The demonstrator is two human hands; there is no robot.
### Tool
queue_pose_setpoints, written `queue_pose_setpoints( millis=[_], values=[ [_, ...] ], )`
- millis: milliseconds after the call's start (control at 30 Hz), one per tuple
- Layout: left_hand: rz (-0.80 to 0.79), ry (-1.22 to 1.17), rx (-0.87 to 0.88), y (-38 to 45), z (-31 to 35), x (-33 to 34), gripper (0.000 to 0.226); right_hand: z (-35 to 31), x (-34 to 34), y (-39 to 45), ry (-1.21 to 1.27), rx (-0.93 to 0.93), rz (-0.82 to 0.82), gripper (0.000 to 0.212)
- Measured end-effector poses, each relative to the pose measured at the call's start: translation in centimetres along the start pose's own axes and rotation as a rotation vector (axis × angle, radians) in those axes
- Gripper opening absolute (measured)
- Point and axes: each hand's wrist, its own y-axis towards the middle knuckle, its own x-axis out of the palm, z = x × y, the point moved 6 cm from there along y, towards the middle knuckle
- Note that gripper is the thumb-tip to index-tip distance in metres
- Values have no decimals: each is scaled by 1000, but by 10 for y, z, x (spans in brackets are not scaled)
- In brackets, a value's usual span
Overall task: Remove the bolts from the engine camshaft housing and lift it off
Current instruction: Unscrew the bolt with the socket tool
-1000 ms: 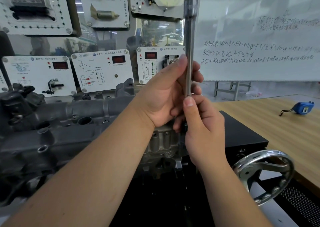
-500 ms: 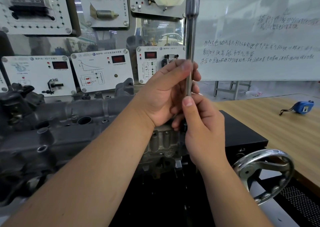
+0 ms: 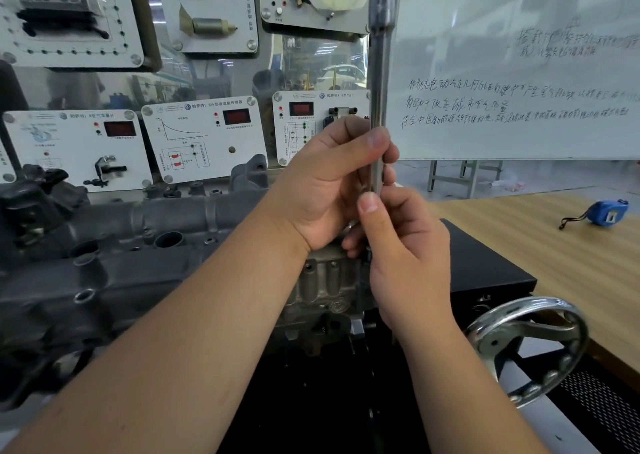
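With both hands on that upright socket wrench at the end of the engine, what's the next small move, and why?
Probably keep twirling the socket wrench between the fingers to back the bolt out. The left hand and right hand pinch its shaft lightly, its lower end is hidden behind them at the camshaft housing, and the housing still sits on the engine.

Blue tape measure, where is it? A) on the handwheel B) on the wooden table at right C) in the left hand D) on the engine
B: the blue tape measure lies on the wooden table at far right, clear of both hands and the engine.
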Motion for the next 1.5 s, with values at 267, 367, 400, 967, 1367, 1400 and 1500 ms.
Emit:
queue_pose_setpoints(
  millis=[267,367,400,967,1367,1400,1500],
  values=[
    [-121,-38,-71,0,-3,6,27,-2,3,0,10,-20,-10,33],
    [-75,-32,-49,0,-2,4,24,-1,3,-1,33,-11,-8,23],
    [-48,-21,-35,0,-2,3,22,-1,2,-1,29,-11,2,22],
    [5,20,10,0,1,0,8,-1,1,-1,26,1,-6,21],
    [-12,4,-32,-1,-2,4,21,0,2,0,29,-1,-20,26],
    [11,13,-22,0,-2,2,21,1,1,-1,17,-4,-12,25],
    [26,28,-8,0,-1,-1,22,1,0,0,-26,-9,-7,18]
  ],
)
